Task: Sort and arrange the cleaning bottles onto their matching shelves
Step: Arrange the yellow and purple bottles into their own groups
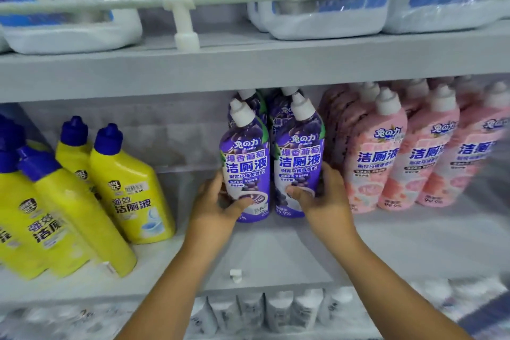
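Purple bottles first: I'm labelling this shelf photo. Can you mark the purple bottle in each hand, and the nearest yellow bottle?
Left purple bottle point(244, 163): head view, label middle.
Right purple bottle point(299, 157): head view, label middle.
Nearest yellow bottle point(80, 215): head view, body.

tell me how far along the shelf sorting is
Done: pink bottles and yellow bottles stand grouped by colour. In hand: left hand and right hand each grip a front purple bottle. Left: closing the gap beside the yellow group, probably.

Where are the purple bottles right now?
The purple bottles stand mid-shelf between the yellow bottles and pink bottles, gripped by the left hand and right hand.
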